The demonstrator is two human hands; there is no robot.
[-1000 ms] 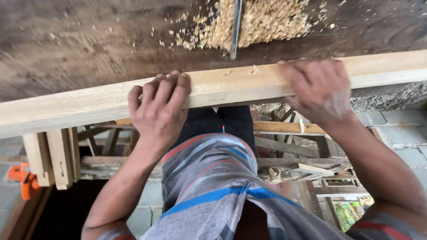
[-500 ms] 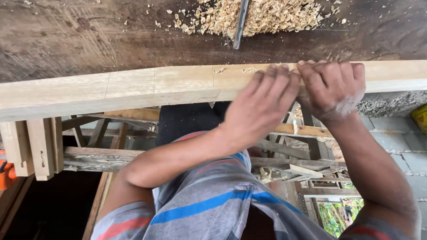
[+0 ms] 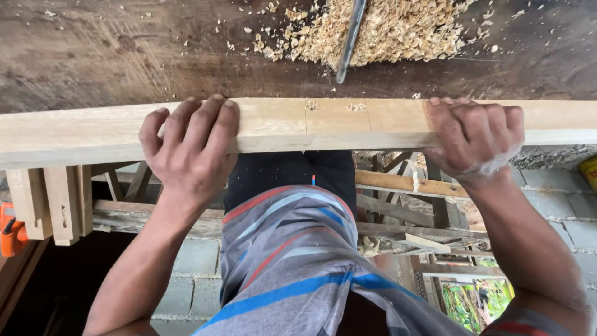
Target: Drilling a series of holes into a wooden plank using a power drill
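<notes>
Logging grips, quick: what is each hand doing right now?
Left hand: closed over the plank.
Right hand: closed over the plank too.

A long wooden plank (image 3: pixel 323 124) lies crosswise along the near edge of the workbench (image 3: pixel 93 56). The left hand (image 3: pixel 186 149) grips over it left of centre, the right hand (image 3: pixel 476 140) well apart to the right. Behind the plank, a metal rod (image 3: pixel 348 43) lies in a heap of wood shavings (image 3: pixel 398 28). Below the plank's left end hang short wooden blocks (image 3: pixel 53 202), with an orange tool (image 3: pixel 11 229) just left of them.
</notes>
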